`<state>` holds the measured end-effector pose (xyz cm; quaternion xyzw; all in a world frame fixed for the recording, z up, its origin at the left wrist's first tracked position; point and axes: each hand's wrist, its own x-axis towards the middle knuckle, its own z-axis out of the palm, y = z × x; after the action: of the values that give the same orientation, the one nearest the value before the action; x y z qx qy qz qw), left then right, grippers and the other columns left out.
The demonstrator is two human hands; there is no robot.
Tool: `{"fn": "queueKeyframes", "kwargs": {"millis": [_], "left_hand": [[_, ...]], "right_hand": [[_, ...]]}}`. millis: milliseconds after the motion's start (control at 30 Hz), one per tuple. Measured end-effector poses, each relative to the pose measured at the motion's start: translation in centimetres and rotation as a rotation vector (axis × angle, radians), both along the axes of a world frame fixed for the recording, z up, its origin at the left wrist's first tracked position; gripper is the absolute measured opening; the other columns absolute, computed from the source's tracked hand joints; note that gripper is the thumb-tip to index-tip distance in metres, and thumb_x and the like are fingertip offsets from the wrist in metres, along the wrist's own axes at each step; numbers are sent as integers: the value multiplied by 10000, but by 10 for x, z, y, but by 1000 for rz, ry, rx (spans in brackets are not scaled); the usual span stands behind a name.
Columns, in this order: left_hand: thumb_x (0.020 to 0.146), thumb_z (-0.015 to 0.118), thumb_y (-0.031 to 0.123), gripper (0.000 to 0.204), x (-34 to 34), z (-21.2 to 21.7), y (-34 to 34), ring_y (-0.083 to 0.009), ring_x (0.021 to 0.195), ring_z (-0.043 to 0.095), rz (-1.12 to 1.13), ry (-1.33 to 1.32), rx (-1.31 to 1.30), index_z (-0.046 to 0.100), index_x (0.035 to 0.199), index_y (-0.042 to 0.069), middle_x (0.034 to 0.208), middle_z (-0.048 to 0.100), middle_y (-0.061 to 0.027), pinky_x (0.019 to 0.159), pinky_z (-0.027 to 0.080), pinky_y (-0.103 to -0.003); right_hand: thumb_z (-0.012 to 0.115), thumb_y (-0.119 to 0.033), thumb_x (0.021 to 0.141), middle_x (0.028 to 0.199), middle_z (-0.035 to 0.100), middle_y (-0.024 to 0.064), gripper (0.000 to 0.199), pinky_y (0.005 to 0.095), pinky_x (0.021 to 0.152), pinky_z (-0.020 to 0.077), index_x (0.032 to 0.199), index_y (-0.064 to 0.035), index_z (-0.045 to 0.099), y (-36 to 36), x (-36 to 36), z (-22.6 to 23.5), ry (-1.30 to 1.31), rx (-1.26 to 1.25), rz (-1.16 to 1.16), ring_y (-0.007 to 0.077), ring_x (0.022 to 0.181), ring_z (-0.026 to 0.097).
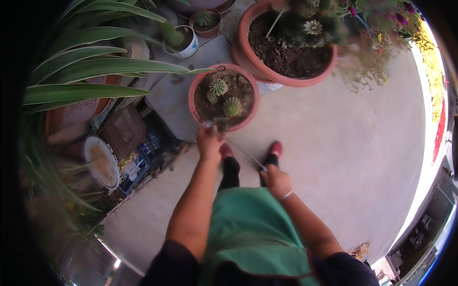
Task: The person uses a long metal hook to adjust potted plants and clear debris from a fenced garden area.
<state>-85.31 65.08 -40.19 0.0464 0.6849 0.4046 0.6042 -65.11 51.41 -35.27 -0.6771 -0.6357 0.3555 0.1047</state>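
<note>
Centre frame, the left hand (209,143) grips the cactus pot (195,107) rim – right hand (275,181) closed on a thin tool (244,153); cacti look planted, soil unfinished.

Terracotta-pink pot (193,102), green cacti (232,106), green apron (253,229), red shoes (275,148).

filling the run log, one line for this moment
left hand: grips round terracotta cactus pot rim | right hand: holds thin metal rod

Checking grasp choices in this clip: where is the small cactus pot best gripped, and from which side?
Probably by the bare near rim of the cactus pot, coming from the person's side, where the left hand already meets it. The cacti sit spiny in the middle, and the larger pot crowds the far side.
</note>
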Motion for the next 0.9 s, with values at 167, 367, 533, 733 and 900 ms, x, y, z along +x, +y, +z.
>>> {"fn": "queueKeyframes", "kwargs": {"millis": [167,367,533,733,900], "left_hand": [[903,525,210,144,1,-1,-3,-169,825,601,10,-2,13,512,1004,109,890,602,-25,744,493,-312],[883,563,229,198,-2,7,4,-173,808,612,-38,3,-115,518,1008,82,870,607,-40,754,497,-296],[878,556,176,194,-21,23,-11,-187,870,611,-23,-5,-103,525,1034,65,914,609,-52,772,493,-287],[855,548,79,248,-4,100,16,-201,911,605,-193,78,215,518,1098,37,994,601,-76,790,494,-313],[835,561,53,439,-12,154,50,-185,977,572,-572,131,280,447,1258,75,1070,574,-108,782,484,-307]], "right_hand": [[544,-280,859,735,587,134,240,411,522,458,817,-56,468,17,3,5,-66,-91,32,327,599,581],[554,-266,850,724,586,134,226,412,531,458,841,-50,489,21,0,24,-7,-103,57,328,595,580],[569,-238,835,736,592,142,213,412,543,463,878,-39,505,20,3,74,115,-19,30,335,590,576],[558,-219,836,753,596,166,199,427,552,461,898,-38,507,34,11,100,81,131,-116,357,614,577],[543,-237,845,728,594,188,201,463,562,450,898,-48,503,57,15,139,79,150,-106,394,637,567]]}}
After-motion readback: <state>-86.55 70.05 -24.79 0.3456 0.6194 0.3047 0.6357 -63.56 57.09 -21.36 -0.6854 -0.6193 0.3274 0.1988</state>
